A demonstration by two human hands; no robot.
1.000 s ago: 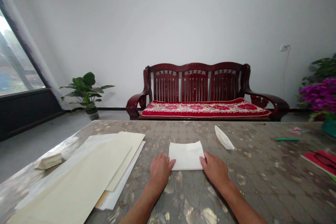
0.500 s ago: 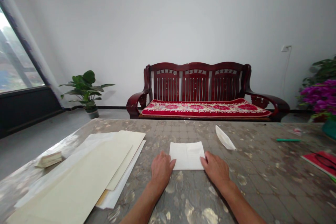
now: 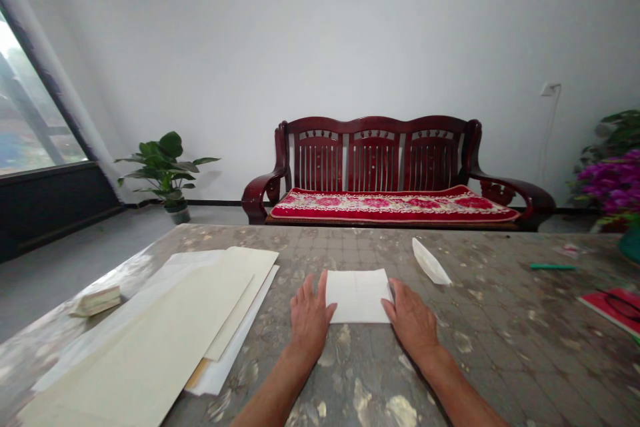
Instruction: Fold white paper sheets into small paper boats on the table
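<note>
A small white sheet of paper (image 3: 358,296), creased down its middle, lies flat on the patterned table (image 3: 370,373). At its left edge rests my left hand (image 3: 309,317), fingers spread and pointing forward, thumb at the lower left corner. My right hand (image 3: 413,320) touches the right edge, its thumb on the paper and its fingers along the side; the fingertips partly hide that edge. Behind and to the right lies a narrow, pointed white folded paper (image 3: 430,261).
Large cream sheets (image 3: 145,340) overlap on the left, beside a small folded stack (image 3: 97,301). On the right are a green pen (image 3: 552,267), a red booklet (image 3: 607,307) with glasses on it, and purple flowers (image 3: 613,181). A wooden bench (image 3: 375,163) stands behind the table.
The fingers of my left hand have stretched out and spread along the paper's left edge. My right hand's fingers have extended slightly. The paper has barely moved.
</note>
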